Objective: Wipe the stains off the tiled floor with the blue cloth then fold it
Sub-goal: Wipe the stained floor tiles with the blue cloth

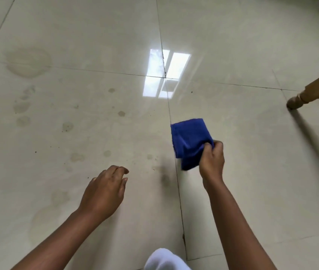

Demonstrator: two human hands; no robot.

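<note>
Glossy cream tiled floor, dark grout lines, stained on its left half.

Blue cloth: bunched, folded over on itself, held above the floor just right of the long grout line, right of centre. Right hand: fingers pinched shut on the cloth's near right edge, forearm running down to the lower frame edge. Left hand: palm down, fingers loosely curled and slightly apart, holding nothing, low over the tile left of the cloth and apart from it. Stains: one large brownish ring far left, many smaller round spots and dark specks scattered between it and the hands. Window reflection: bright patch at the grout crossing beyond the cloth. Wooden furniture leg: turned foot, far right, casting a shadow. White garment: bottom edge.
</note>
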